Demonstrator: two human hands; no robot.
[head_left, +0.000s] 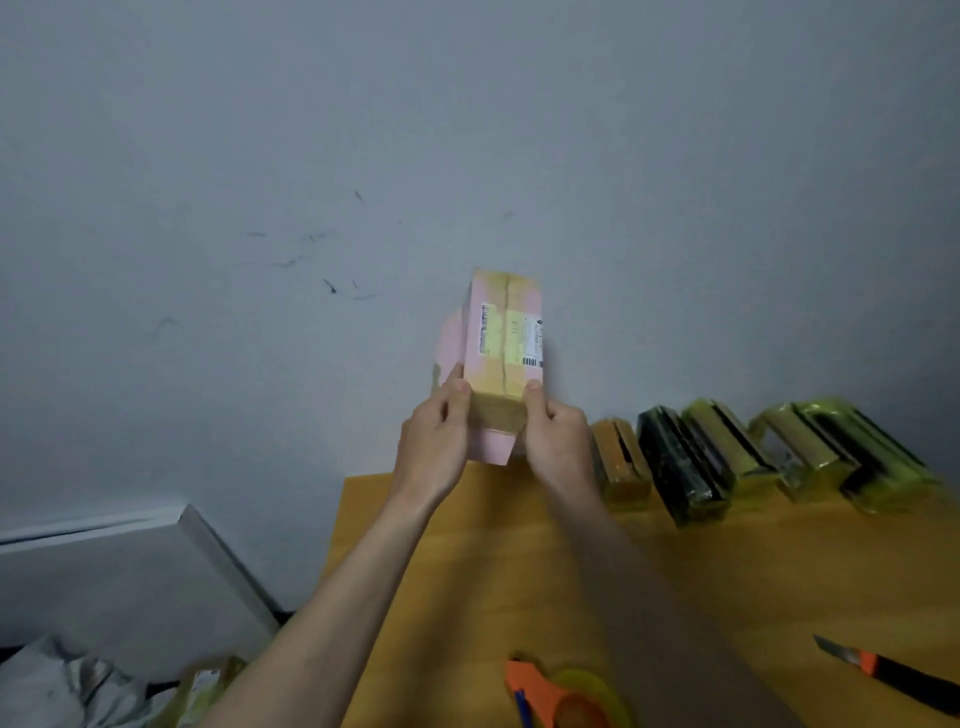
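Note:
A pink cardboard box, sealed with brownish tape and bearing a shipping label, is held up in the air in front of the grey wall. My left hand grips its lower left side, thumb on the front face. My right hand grips its lower right side, thumb on the front. The box's bottom end hangs just above the far edge of the wooden table.
Several tape-wrapped parcels line the table's far edge to the right. An orange tape dispenser lies near me, and a utility knife lies at the right. Crumpled plastic bags and a grey panel sit lower left.

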